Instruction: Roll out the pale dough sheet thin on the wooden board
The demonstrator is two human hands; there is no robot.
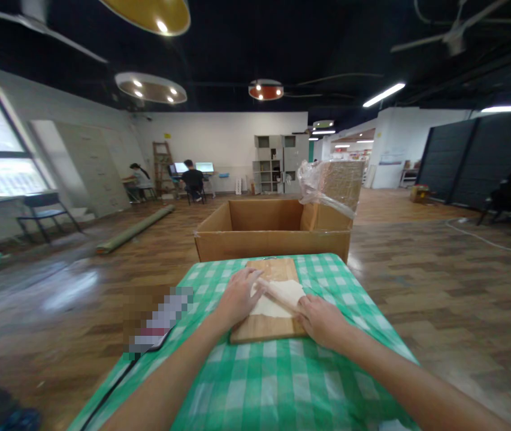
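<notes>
A flat sheet of pale dough [269,307] lies on a wooden cutting board [264,330]. Across the dough, slanting down to the right, rests a light wooden rolling pin [281,296]. My left hand [239,294] is closed at the pin's upper left end, over the left edge of the dough. At the lower right end, my right hand [320,318] grips the pin near the board's right edge. Parts of both pin ends are hidden under my fingers.
The board lies on a table with a green checked cloth [282,383]. Left of it is a blurred-out device [160,320] with a black cable [111,389]. Beyond the table stands a large open cardboard box [273,242]. Two people sit at desks far back.
</notes>
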